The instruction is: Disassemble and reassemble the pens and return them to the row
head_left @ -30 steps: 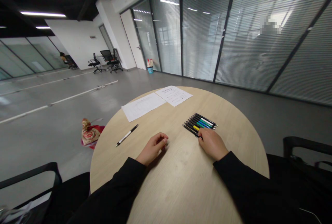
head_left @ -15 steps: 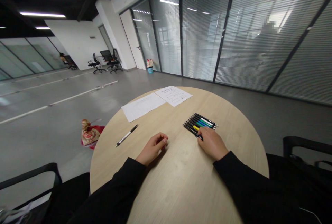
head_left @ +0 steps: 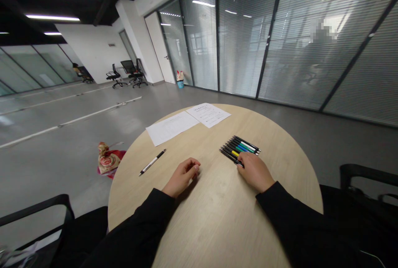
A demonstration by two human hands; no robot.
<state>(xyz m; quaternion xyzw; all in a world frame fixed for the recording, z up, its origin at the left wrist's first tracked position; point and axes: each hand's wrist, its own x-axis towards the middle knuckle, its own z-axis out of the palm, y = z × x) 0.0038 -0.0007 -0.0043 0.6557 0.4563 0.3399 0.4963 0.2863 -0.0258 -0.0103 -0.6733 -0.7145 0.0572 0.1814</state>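
The right hand [head_left: 253, 172] rests its fingertips on the end of a row of pens [head_left: 239, 147], unclamped. Well apart, the left hand [head_left: 182, 177] lies loosely curled and empty on the round wooden table [head_left: 224, 226].

On my feed, 2 sheets of printed paper [head_left: 186, 119] lie side by side near the far edge of the round desk [head_left: 267, 143]. Just past the desk, a red and tan bag [head_left: 107, 160] sits on the grey floor [head_left: 68, 143]. Black office chairs [head_left: 130, 69] stand far off near a white door [head_left: 157, 48] and a small blue bin [head_left: 180, 84], and a glass wall with blinds [head_left: 298, 40] runs along the right.
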